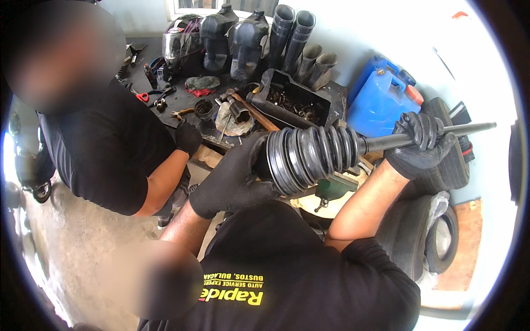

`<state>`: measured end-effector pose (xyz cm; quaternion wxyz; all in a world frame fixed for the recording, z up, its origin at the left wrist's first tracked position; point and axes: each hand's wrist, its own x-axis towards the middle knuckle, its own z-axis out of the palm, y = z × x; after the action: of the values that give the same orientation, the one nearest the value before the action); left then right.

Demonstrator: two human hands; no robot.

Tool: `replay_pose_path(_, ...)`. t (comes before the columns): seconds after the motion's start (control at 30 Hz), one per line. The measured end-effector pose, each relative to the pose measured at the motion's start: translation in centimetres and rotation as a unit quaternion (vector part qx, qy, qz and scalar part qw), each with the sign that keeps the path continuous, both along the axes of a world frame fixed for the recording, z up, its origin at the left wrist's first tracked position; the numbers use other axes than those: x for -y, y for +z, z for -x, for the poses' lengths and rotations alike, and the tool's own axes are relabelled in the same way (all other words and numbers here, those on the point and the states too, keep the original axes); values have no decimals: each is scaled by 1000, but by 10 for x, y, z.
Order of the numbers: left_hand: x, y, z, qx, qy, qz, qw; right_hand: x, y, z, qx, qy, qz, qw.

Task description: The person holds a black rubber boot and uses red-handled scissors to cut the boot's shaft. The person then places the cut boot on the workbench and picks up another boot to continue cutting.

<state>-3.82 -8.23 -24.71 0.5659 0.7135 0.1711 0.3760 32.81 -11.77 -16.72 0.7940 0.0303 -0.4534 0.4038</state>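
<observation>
Booted axle shaft, both gloved hands clasping it, yellow lettering on shirt

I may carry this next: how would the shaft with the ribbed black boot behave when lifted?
The shaft looks like metal, so it's probably stiff and heavy. The boot has bellows folds, so it may flex. Both look round and might roll.
</observation>
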Motion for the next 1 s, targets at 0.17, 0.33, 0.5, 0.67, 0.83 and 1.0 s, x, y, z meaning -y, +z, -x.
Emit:
replay_pose_path(0.17, -11, -15, -20, 22, -16, 14, 1000, 10, 11, 13, 60, -7, -15, 998)
replay_pose_path(0.33, -17, -20, -29, 11, -22, 11, 1000, 14, 19, 18, 96, -3, -24, 995)
replay_pose_path(0.5, -17, -22, -39, 46, 8, -72, 996, 15, 22, 22, 95, -27, -22, 995)
replay_pose_path(0.67, -13, -25, -49, 118, 9, -25, 993, 14, 27, 23, 113, -23, -22, 993)
replay_pose_path(0.83, -14, -26, -47, 89, 25, -83, 992, 10, 26, 24, 121, -21, -10, 992)
replay_pose_path(1.0, -13, -29, -50, 65, 71, -164, 982, 9, 22, 30, 106, -17, 6, 994)
